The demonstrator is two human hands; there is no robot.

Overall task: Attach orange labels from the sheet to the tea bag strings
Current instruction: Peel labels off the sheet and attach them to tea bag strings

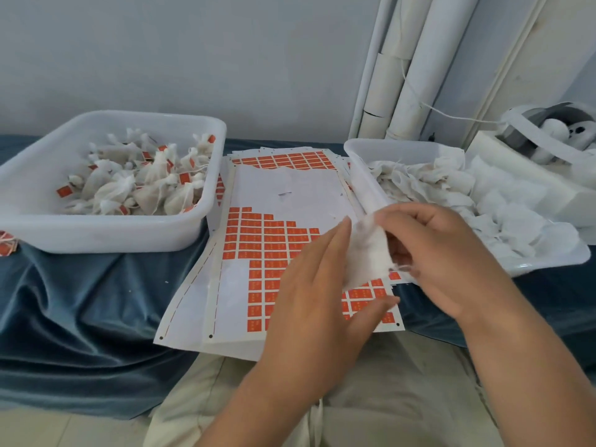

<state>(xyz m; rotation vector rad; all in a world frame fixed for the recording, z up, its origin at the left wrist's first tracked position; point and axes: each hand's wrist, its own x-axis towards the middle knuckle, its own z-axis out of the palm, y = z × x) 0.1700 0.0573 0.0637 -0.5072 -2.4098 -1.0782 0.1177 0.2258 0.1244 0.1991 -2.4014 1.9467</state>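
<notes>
Over the white backing sheet of orange rectangular labels point(274, 246): a small white mesh tea bag point(367, 250), held up between my hands.
Left hand point(319, 295): my fingers straight, flat against the bag.
Right hand point(442, 253): my fingers curled round the bag, gripping it.
Left of the sheet: white plastic tub point(106, 233) of labelled bags.
Right of the sheet: second white plastic tub point(361, 150) of plain bags.

Hand-packing workshop: cloth-draped table point(80, 301), 2 tea-bag tubs point(106, 233), label sheets point(274, 195).

White gauze tea bag point(367, 253) upright above half-empty orange-label sheet point(258, 188)
</notes>
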